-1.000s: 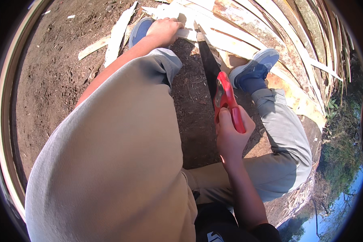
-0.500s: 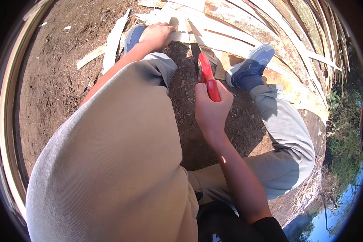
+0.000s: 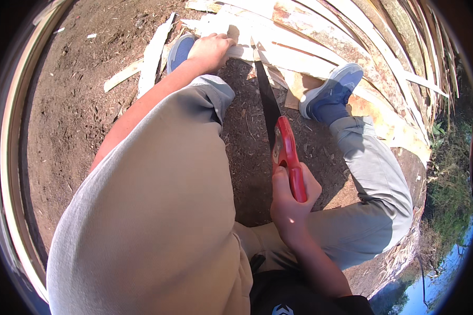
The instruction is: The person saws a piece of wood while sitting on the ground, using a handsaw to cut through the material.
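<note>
My right hand (image 3: 294, 197) is wrapped around the red handle of a hand saw (image 3: 270, 107). Its dark blade points away from me, and the bright front end lies across the edge of a pale wooden plank (image 3: 284, 56). My left hand (image 3: 210, 52) curls over the left part of this plank, just beside my left shoe (image 3: 180, 52), with its fingertips partly hidden. Strong sunlight washes out the wood around the blade's tip.
More pale boards and slabs (image 3: 320, 31) lie piled at the far side and right. My right shoe (image 3: 333, 89) stands against them. Short wood strips (image 3: 155, 55) lie on brown soil (image 3: 89, 100) to the left. Green plants (image 3: 449, 184) grow at the right edge.
My right hand has pulled the saw back toward me and slightly right, so more of the blade shows on the near side of the plank. My left hand keeps its place on the wood.
</note>
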